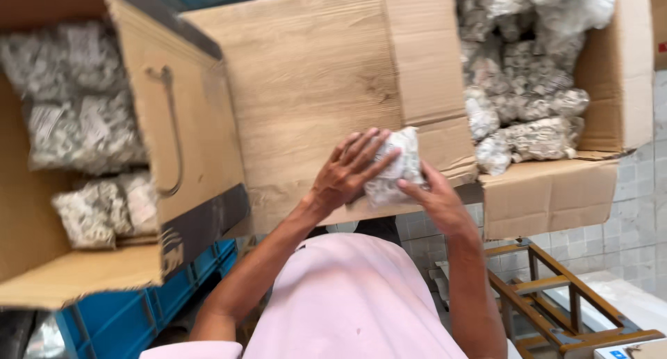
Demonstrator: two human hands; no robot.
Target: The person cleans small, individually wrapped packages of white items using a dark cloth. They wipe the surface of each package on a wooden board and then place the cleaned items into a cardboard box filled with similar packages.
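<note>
Clear plastic wraps a small lumpy bag of tiny white bits (396, 166); the blur hides what the bits are. Both hands hold it over a light wooden board (306, 81): left hand (347, 173) curled on its side, right hand (436, 200) cupped under. A brown cardboard box (611, 74) and another big cardboard box (180, 129) each hold more such bags.

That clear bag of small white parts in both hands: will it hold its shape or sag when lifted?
The bag probably sags: its film wrinkles under the left hand and right hand. The loose contents likely shift. The glossy plastic may be somewhat slippery.
</note>
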